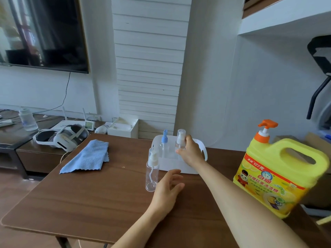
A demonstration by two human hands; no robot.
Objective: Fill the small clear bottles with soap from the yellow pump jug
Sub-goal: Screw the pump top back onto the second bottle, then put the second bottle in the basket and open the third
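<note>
Pinching a clear bottle (180, 139) at the caddy (204, 155), right fingers (188, 140); left fingers (174, 174) wide beside a second bottle (151, 171)

We see a yellow jug (279, 172) with an orange pump at three o'clock, a blue cloth (87, 156) at nine, and a white caddy (179, 168) on the brown table (89, 203).

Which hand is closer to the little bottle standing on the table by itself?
Left. The left hand is open right beside the lone bottle. The right hand is farther back over the white basket, gripping a second bottle.
</note>
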